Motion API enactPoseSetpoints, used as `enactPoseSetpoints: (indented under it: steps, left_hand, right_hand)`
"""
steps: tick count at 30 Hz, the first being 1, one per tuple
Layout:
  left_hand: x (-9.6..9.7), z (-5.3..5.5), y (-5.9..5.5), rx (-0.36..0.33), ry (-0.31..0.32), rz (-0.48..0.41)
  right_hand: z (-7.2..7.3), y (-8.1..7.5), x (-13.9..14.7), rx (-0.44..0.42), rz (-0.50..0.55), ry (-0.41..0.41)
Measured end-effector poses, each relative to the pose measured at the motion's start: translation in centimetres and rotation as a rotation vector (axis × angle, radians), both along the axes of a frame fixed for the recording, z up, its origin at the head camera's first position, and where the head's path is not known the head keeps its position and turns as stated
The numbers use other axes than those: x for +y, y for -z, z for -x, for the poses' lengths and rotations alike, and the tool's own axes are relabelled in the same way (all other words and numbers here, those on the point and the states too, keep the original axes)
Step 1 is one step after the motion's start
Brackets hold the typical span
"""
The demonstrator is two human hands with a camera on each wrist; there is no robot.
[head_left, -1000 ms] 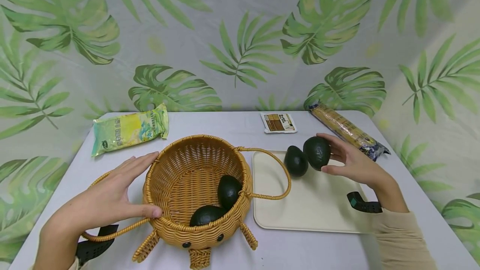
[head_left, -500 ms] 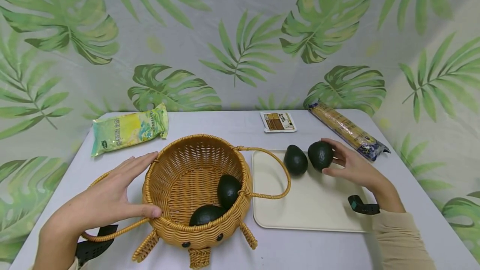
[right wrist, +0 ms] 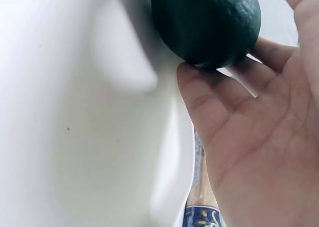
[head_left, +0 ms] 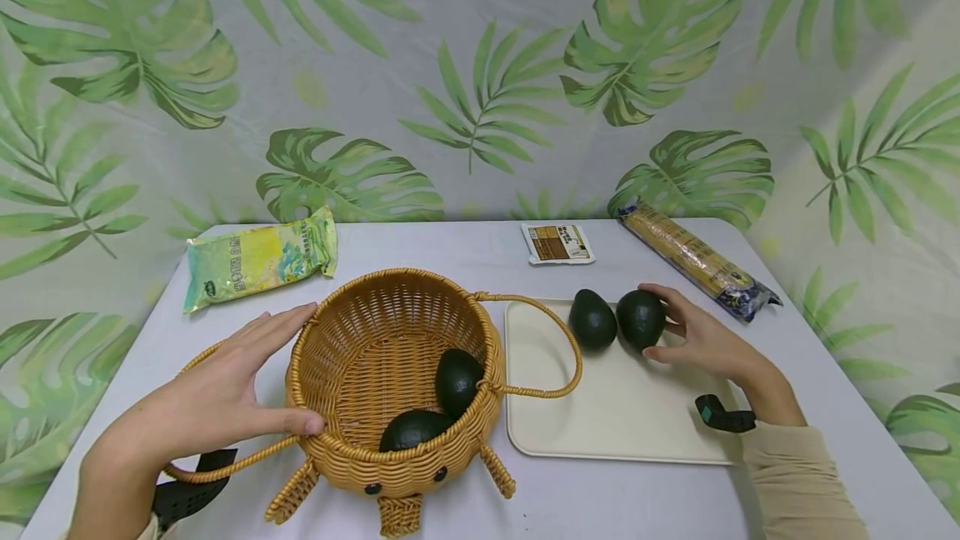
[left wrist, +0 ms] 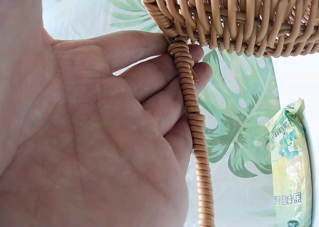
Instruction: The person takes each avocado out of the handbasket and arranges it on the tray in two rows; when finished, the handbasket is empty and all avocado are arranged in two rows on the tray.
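My left hand rests against the left side of the round wicker basket; its thumb lies on the front rim. In the left wrist view the fingers extend behind the wrapped handle, up to the basket wall. Two dark green avocados lie inside the basket. On the cream tray, my right hand holds an avocado from its right side, thumb low and fingers behind. Another avocado sits just left of it. The right wrist view shows fingertips at the held avocado's surface.
A green and yellow packet lies at the back left of the white table. A small white and brown packet lies at the back, and a long noodle-like pack slants behind the tray. The basket's right handle overhangs the tray.
My right hand has brought the avocado down and slightly to the right, from overlapping the other avocado to beside it on the tray. My left hand and the basket have stayed put.
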State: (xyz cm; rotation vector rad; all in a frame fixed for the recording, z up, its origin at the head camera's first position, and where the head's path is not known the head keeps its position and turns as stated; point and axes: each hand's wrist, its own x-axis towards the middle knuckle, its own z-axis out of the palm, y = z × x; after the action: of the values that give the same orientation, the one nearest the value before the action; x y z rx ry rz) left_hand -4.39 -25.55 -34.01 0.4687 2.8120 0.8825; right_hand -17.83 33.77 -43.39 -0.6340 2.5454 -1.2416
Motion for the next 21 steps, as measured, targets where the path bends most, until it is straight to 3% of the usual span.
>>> enactPoseSetpoints:
  steps: [13, 21]
  left_hand:
    - [0.07, -0.08, -0.05, 0.014, 0.001, -0.001]
    - [0.11, -0.04, -0.12, 0.017, 0.002, 0.007]
  right_hand:
    - [0.15, -0.01, 0.24, 0.013, -0.051, -0.046]
    - [-0.01, -0.42, 0.23, 0.016, -0.105, -0.023]
